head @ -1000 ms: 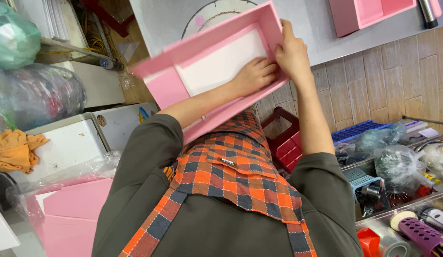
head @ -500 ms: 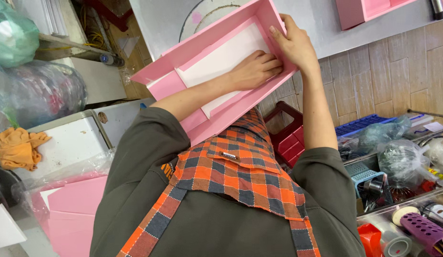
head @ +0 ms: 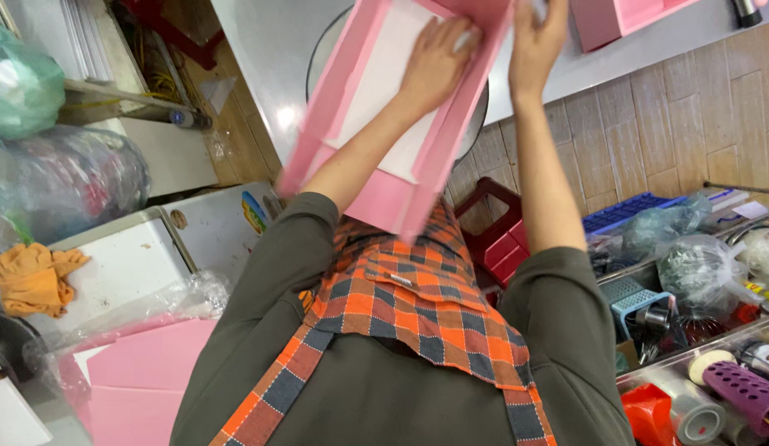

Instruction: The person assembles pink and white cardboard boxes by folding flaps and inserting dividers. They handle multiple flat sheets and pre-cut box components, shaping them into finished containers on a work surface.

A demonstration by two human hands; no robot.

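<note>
Left hand (head: pixel 438 62) flat inside pink box (head: pixel 376 186), right hand (head: pixel 535 41) seemingly gripping its wall

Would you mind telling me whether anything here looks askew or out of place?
Only mildly: the pink box sits tilted between the hands, left hand pressed flat on its white liner, right hand gripping its far end. An orange cloth lies crumpled on the white appliance.

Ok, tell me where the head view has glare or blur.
Head view: a bright glare spot sits on the grey table; the left hand pressing inside the pink box is slightly motion-blurred, as is the right hand at its rim, cut by the frame top; the plaid apron is sharp.
</note>
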